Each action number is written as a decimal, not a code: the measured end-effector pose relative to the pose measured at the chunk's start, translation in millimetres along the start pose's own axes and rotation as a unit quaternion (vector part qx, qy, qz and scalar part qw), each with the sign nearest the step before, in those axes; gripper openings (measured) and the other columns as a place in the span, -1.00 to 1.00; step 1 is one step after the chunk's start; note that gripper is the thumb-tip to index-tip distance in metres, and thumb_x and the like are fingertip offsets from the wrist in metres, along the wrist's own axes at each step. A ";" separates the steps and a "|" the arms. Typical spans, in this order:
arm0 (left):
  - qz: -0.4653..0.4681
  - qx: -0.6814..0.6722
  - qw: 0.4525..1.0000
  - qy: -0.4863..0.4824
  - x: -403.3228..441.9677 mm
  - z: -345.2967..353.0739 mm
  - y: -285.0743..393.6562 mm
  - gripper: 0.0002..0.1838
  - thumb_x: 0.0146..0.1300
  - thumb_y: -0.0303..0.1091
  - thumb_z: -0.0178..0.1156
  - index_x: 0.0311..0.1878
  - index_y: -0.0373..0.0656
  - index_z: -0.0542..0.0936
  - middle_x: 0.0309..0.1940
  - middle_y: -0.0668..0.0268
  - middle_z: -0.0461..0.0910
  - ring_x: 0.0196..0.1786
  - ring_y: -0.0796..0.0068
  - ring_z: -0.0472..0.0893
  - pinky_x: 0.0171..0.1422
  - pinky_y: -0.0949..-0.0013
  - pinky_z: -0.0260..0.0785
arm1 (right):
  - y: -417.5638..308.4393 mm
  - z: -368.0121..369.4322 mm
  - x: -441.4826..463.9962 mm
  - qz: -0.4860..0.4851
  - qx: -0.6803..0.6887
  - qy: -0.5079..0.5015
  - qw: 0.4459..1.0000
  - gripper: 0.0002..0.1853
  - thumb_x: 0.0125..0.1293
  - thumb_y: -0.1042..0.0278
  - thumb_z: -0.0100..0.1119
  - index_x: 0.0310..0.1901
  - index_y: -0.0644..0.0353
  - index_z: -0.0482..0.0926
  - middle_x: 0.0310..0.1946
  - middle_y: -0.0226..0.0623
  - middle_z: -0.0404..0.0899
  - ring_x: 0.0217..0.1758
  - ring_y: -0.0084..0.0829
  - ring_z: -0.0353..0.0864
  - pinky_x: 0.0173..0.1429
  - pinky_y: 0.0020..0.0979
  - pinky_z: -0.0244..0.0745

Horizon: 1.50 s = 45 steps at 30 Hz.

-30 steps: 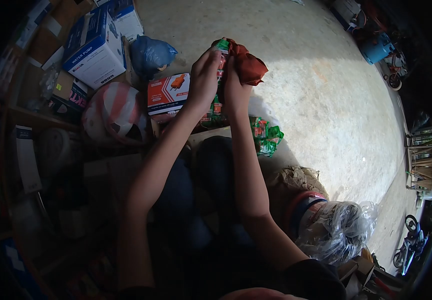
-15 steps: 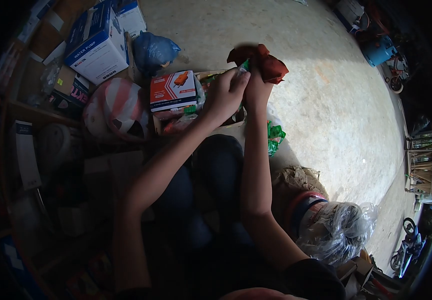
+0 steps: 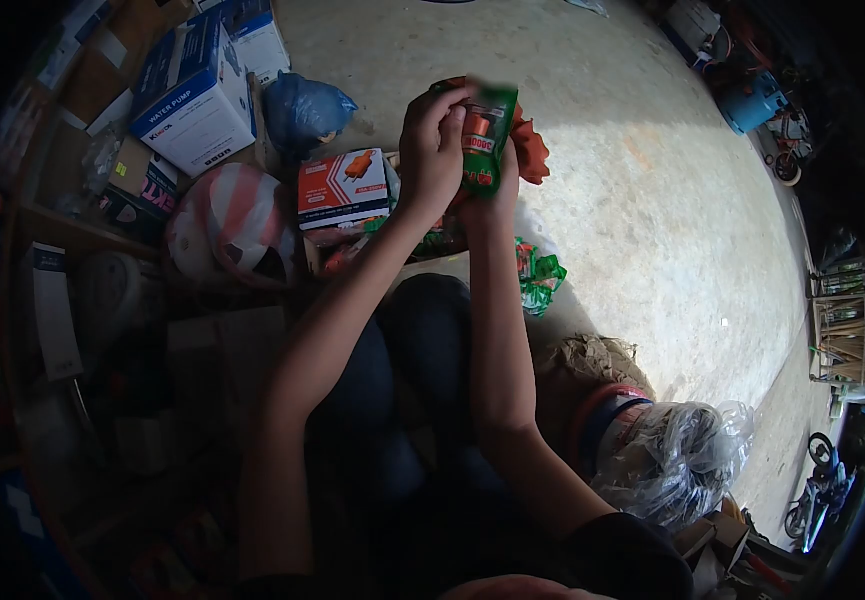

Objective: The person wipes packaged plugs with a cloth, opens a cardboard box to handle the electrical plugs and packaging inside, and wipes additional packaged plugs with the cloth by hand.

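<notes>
My left hand (image 3: 435, 150) is closed on the edge of a green packet (image 3: 489, 138) with an orange picture on its front. Behind that packet, my right hand (image 3: 505, 185) is mostly hidden, with a dark red cloth or bag (image 3: 532, 150) bunched at it. Below my hands, an open carton holding more packets is partly covered by my forearms. On its left part sits an orange and white box (image 3: 342, 188). Other green packets (image 3: 541, 277) lie on the floor to the right of my right forearm.
A water pump box (image 3: 196, 95), a blue plastic bag (image 3: 306, 110) and a red-and-white striped bag (image 3: 233, 225) stand at the left. Clear plastic wrap (image 3: 675, 460) covers a bundle at the lower right. A gas cylinder (image 3: 753, 102) and a motorbike (image 3: 821, 492) are farther right.
The green packet now shows its front between my hands. Both hands have shifted slightly left since half a second ago, and the red material is now partly behind the packet.
</notes>
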State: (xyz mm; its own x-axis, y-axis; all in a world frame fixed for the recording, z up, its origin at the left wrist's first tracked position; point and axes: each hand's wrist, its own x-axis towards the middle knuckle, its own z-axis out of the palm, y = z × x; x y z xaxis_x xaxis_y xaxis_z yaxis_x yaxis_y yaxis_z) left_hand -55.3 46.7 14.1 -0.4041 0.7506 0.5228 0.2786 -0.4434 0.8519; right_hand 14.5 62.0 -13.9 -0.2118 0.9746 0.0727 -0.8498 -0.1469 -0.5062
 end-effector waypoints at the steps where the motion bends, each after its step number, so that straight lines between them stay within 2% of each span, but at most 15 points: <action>1: 0.063 0.027 0.997 -0.037 0.9 -1.6 -1.2 -0.67 0.19 -0.22 0.00 0.00 -0.12 0.40 -0.02 0.02 0.37 0.07 0.18 0.38 0.05 0.31 0.25 | -1.7 3.2 -2.0 -0.012 -0.013 0.001 1.000 -0.72 0.26 0.29 -0.22 -0.08 0.22 0.38 -0.21 -0.34 0.46 -0.18 -0.52 0.46 -0.10 -0.46 0.37; 3: -0.007 -0.004 0.997 -0.072 -4.5 -1.8 23.0 -0.42 0.18 0.01 -0.08 0.14 -0.25 0.28 0.28 -0.05 -0.17 0.34 0.10 -0.09 0.33 0.22 -0.16 | -2.0 15.6 -4.0 -0.060 -0.106 0.017 0.992 -0.72 0.26 0.28 -0.19 -0.09 0.25 0.38 -0.21 -0.36 0.45 -0.15 -0.56 0.42 -0.06 -0.49 0.31; 5: 0.041 0.060 0.991 -0.111 -11.1 -0.4 23.5 -0.30 0.15 -0.01 -0.03 0.22 -0.30 0.10 0.29 -0.08 -0.24 0.35 0.06 -0.12 0.34 0.20 -0.21 | -4.0 14.0 -7.0 -0.167 -0.367 0.004 0.915 -0.72 0.23 0.29 -0.12 -0.14 0.32 0.41 -0.18 -0.36 0.44 -0.13 -0.56 0.40 -0.04 -0.48 0.28; 6: 0.010 -0.007 0.990 -0.139 -11.7 -1.6 22.8 -0.23 0.12 -0.03 0.01 0.28 -0.24 -0.03 0.29 -0.12 -0.26 0.35 0.05 -0.15 0.35 0.21 -0.24 | -3.6 13.8 -7.7 -0.127 -0.273 0.002 0.954 -0.72 0.22 0.30 -0.11 -0.14 0.32 0.41 -0.19 -0.35 0.45 -0.13 -0.56 0.40 -0.04 -0.48 0.28; 9: 0.002 -0.095 0.991 -0.092 4.1 -10.6 10.2 -0.35 0.20 -0.10 -0.09 0.28 -0.19 -0.01 0.26 -0.02 0.00 0.32 0.23 0.02 0.30 0.37 -0.13 | 0.6 29.3 -13.3 -0.064 -0.159 0.031 0.985 -0.74 0.18 0.38 -0.03 -0.11 0.31 0.40 -0.22 -0.33 0.47 -0.15 -0.54 0.43 -0.04 -0.49 0.29; 13: -0.154 -0.344 0.924 0.054 23.4 -29.7 0.5 -0.42 0.23 -0.07 -0.11 0.25 -0.16 0.12 0.10 0.24 0.27 0.15 0.48 0.25 0.23 0.46 0.02 | 7.9 59.4 -33.7 -0.083 -0.322 -0.061 0.941 -0.71 0.16 0.35 0.05 -0.09 0.27 0.39 -0.18 -0.37 0.44 -0.12 -0.61 0.39 -0.03 -0.52 0.29; 15: -0.149 -0.353 0.923 0.037 24.4 -34.9 -15.0 -0.44 0.22 -0.05 -0.11 0.23 -0.12 0.15 0.10 0.26 0.27 0.15 0.47 0.25 0.23 0.45 0.03 | 14.1 60.1 -32.4 -0.165 -0.374 -0.088 0.908 -0.72 0.15 0.40 0.05 -0.10 0.30 0.39 -0.19 -0.29 0.48 -0.10 -0.52 0.44 -0.05 -0.50 0.32; 19: -0.273 -0.439 0.853 -0.067 -11.6 -26.2 51.0 -0.47 0.18 -0.13 -0.09 0.18 -0.18 0.21 0.12 0.28 0.26 0.17 0.46 0.26 0.26 0.41 0.02 | -6.5 62.4 -30.8 -0.163 -0.286 -0.016 0.944 -0.77 0.17 0.38 0.03 -0.17 0.30 0.42 -0.29 -0.34 0.47 -0.25 -0.60 0.44 -0.19 -0.54 0.34; 21: -0.317 -0.444 0.834 -0.080 -27.0 -28.7 54.9 -0.61 0.18 -0.23 -0.06 0.06 -0.19 0.35 -0.07 0.29 0.43 0.02 0.49 0.40 0.13 0.44 0.18 | -19.9 56.2 -26.4 -0.152 -0.301 0.023 0.941 -0.77 0.19 0.33 0.01 -0.19 0.30 0.42 -0.31 -0.37 0.45 -0.26 -0.62 0.40 -0.18 -0.55 0.31; 25: -0.266 -0.391 0.875 -0.105 -40.2 -28.9 40.4 -0.62 0.17 -0.25 -0.06 0.03 -0.21 0.36 -0.09 0.29 0.44 -0.03 0.48 0.43 0.08 0.45 0.22 | -23.8 47.2 -21.8 -0.083 -0.229 0.042 0.969 -0.73 0.22 0.24 -0.01 -0.18 0.29 0.41 -0.27 -0.42 0.42 -0.23 -0.64 0.36 -0.12 -0.54 0.27; 31: -0.262 -0.578 0.773 -0.025 6.6 -54.0 18.3 -0.65 0.19 -0.19 -0.16 -0.05 -0.16 0.42 -0.17 0.29 0.48 -0.09 0.39 0.45 0.10 0.40 0.20 | 7.0 69.1 -37.2 -0.121 -0.303 -0.111 0.939 -0.72 0.20 0.33 0.01 -0.10 0.30 0.38 -0.20 -0.31 0.46 -0.12 -0.54 0.41 -0.03 -0.50 0.28; 33: -0.253 -0.585 0.769 -0.050 18.7 -63.7 9.5 -0.63 0.11 -0.10 -0.13 -0.20 -0.18 0.48 -0.28 0.26 0.52 -0.19 0.34 0.49 0.01 0.36 0.29 | 11.7 70.2 -39.4 -0.148 -0.385 -0.150 0.899 -0.71 0.20 0.32 0.00 -0.09 0.30 0.37 -0.20 -0.25 0.46 -0.09 -0.48 0.42 0.00 -0.48 0.27; 38: -0.311 -0.505 0.805 0.000 6.4 -40.8 37.2 -0.64 0.21 -0.08 -0.09 -0.08 -0.14 0.44 -0.16 0.32 0.47 -0.10 0.49 0.45 0.07 0.43 0.22 | 7.6 64.8 -27.6 -0.145 -0.338 -0.090 0.925 -0.70 0.20 0.30 0.01 -0.08 0.28 0.39 -0.20 -0.25 0.47 -0.12 -0.50 0.44 -0.03 -0.48 0.30; 41: -0.319 -0.484 0.811 -0.076 -6.2 -33.2 47.4 -0.63 0.19 -0.09 -0.05 -0.03 -0.11 0.41 -0.13 0.36 0.46 -0.05 0.52 0.43 0.08 0.44 0.21 | -1.4 57.1 -15.6 -0.183 -0.364 -0.047 0.912 -0.80 0.23 0.34 -0.04 -0.19 0.29 0.39 -0.32 -0.33 0.45 -0.25 -0.57 0.41 -0.17 -0.52 0.30; 45: -0.241 -0.267 0.918 -0.165 -37.8 -22.7 37.6 -0.38 0.15 -0.09 -0.05 0.24 -0.17 0.13 0.20 0.26 0.18 0.25 0.45 0.15 0.29 0.42 -0.08 | -20.0 34.7 1.6 -0.079 -0.285 -0.014 0.955 -0.76 0.26 0.23 -0.08 -0.30 0.27 0.38 -0.39 -0.41 0.40 -0.32 -0.57 0.33 -0.18 -0.53 0.24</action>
State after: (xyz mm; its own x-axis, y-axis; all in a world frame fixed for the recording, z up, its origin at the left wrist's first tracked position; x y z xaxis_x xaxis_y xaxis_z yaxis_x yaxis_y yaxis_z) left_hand -49.4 -9.4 27.0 -0.0573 0.9912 0.1194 -0.3652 -0.1321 0.9215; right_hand 14.4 60.7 26.2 -0.1230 0.9709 0.2057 -0.4729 0.1249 -0.8722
